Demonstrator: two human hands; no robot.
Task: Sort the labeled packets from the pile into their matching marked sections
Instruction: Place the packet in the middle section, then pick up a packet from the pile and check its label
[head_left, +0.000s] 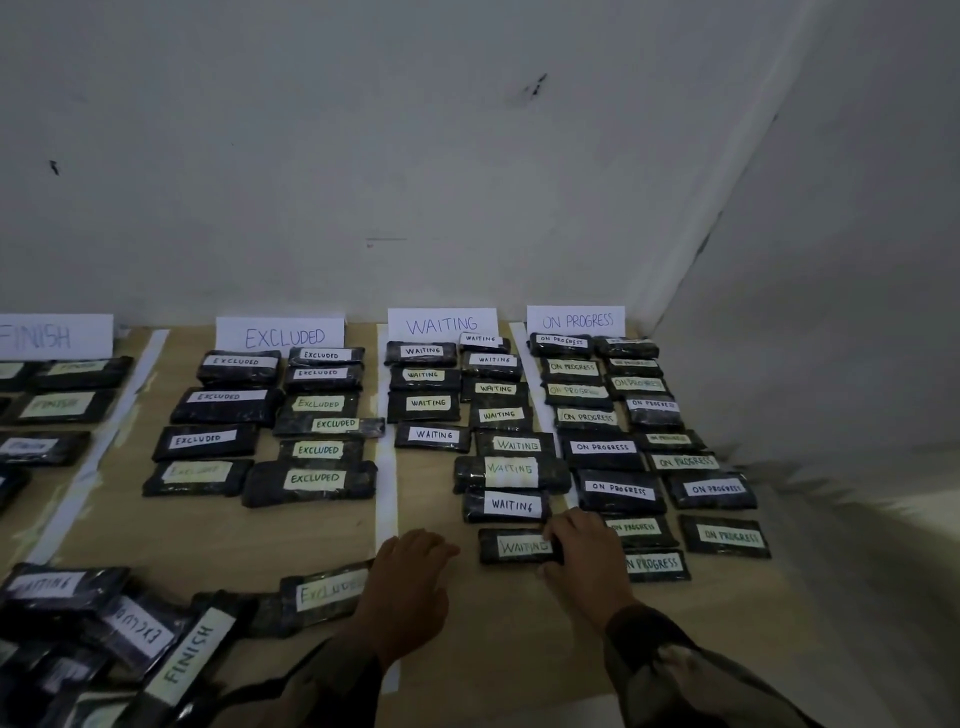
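Right hand (582, 556) grasps black plastic-wrapped "WAITING" packet (514, 546) (right end); left hand (410, 571) released, flat on table (498, 623) beside it.

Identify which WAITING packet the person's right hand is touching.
The WAITING packet at the near end of its section; the right hand grips its right end, the others lie untouched.

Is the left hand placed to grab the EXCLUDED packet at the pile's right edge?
Probably yes: the left hand is open right beside the EXCLUDED packet, with nothing lying on it.
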